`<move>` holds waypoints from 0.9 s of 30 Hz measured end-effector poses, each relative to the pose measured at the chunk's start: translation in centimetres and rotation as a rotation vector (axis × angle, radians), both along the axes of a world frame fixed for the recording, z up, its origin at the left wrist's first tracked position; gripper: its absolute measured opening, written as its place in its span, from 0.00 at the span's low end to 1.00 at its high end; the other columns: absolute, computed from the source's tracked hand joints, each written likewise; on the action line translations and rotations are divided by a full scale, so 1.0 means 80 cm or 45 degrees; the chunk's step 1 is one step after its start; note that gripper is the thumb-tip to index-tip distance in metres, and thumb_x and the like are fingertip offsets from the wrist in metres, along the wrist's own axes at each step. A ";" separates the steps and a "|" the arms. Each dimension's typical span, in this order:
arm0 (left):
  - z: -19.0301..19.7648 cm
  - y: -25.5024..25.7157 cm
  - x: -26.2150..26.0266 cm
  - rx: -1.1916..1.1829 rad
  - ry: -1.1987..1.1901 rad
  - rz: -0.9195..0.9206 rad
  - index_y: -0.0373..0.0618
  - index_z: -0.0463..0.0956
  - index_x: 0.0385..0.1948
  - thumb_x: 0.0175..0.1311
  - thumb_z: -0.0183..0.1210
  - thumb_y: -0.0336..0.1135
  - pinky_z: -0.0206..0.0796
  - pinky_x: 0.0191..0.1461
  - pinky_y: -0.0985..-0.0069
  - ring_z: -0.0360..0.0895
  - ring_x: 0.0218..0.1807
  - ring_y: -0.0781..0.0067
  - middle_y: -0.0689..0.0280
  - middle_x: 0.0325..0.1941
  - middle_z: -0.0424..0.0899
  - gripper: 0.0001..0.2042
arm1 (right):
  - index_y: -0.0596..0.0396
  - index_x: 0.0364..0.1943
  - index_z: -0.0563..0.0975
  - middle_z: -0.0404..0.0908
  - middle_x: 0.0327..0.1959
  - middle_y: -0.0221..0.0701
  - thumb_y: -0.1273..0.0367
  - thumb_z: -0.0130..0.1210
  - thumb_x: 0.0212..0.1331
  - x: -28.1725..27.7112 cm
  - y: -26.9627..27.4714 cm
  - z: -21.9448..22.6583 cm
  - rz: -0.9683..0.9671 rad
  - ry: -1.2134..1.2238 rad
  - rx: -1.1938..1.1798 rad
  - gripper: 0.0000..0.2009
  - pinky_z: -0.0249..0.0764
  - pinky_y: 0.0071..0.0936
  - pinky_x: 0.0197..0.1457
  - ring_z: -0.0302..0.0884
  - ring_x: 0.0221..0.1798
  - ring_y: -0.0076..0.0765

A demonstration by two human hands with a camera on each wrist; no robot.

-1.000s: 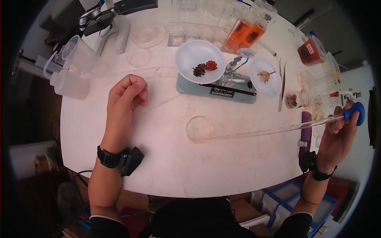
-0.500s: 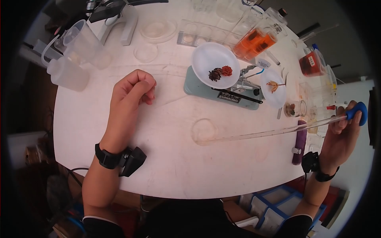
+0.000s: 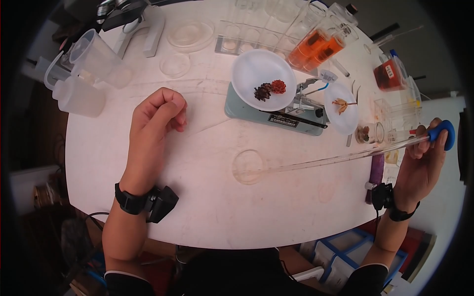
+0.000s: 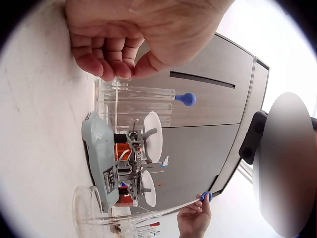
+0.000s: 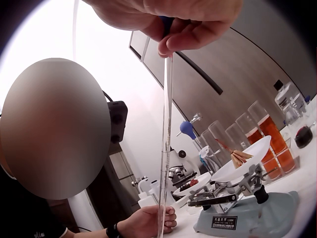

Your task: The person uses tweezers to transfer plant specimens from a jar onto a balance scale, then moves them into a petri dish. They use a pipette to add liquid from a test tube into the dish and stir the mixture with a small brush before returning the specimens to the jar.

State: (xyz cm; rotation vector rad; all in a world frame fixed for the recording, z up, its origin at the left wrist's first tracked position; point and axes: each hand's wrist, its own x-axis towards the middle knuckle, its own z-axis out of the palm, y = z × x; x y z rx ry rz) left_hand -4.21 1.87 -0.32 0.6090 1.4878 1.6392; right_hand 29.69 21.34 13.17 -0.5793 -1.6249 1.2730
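At the right side of the table my right hand (image 3: 419, 163) grips the blue rubber bulb (image 3: 448, 136) of a long clear graduated pipette (image 3: 335, 160). The pipette slants down to the left, and its lower end reaches the round clear glass dish (image 3: 233, 166) on the table. Finger and thumb close round its top in the right wrist view. My left hand (image 3: 153, 133) rests on the table left of the dish, its fingers loosely curled with nothing visible in them; thumb and forefinger meet in the left wrist view.
A balance scale (image 3: 296, 123) with white pans stands behind the dish, dried flowers on both pans. Further back are a test tube rack (image 3: 222, 44) and tubes of orange liquid (image 3: 316, 49). At left stand a plastic beaker (image 3: 94, 56), a wash bottle (image 3: 79, 98) and a microscope (image 3: 155, 29).
The head view has shifted slightly, moving the scene across the frame. Both hands keep the same pose, and the right hand still grips the pipette's bulb with its lower end at the dish.
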 end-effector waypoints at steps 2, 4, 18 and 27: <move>0.000 0.000 0.000 -0.004 0.007 -0.005 0.46 0.70 0.29 0.69 0.50 0.35 0.57 0.38 0.81 0.65 0.30 0.83 0.73 0.25 0.70 0.08 | 0.65 0.49 0.67 0.67 0.23 0.22 0.61 0.43 0.75 0.002 0.002 -0.001 -0.004 -0.009 0.024 0.16 0.53 0.11 0.29 0.57 0.26 0.13; -0.001 0.000 -0.001 0.003 0.005 -0.009 0.46 0.70 0.29 0.69 0.50 0.35 0.58 0.38 0.82 0.65 0.30 0.82 0.73 0.25 0.70 0.08 | 0.65 0.50 0.67 0.68 0.24 0.23 0.62 0.42 0.75 0.003 0.003 -0.002 -0.005 -0.002 0.031 0.17 0.54 0.11 0.29 0.58 0.26 0.13; -0.002 -0.001 -0.003 0.026 -0.015 -0.010 0.45 0.73 0.29 0.68 0.52 0.35 0.60 0.38 0.82 0.67 0.30 0.83 0.73 0.25 0.72 0.07 | 0.64 0.51 0.68 0.74 0.25 0.24 0.62 0.42 0.75 -0.001 0.002 -0.002 -0.027 -0.005 0.051 0.16 0.57 0.11 0.31 0.61 0.25 0.13; -0.001 0.000 -0.001 0.006 0.008 -0.011 0.45 0.72 0.29 0.68 0.51 0.36 0.59 0.38 0.82 0.66 0.30 0.83 0.74 0.25 0.71 0.08 | 0.63 0.50 0.68 0.72 0.26 0.23 0.61 0.43 0.75 0.001 0.005 0.004 -0.018 -0.058 0.051 0.16 0.56 0.09 0.31 0.60 0.25 0.12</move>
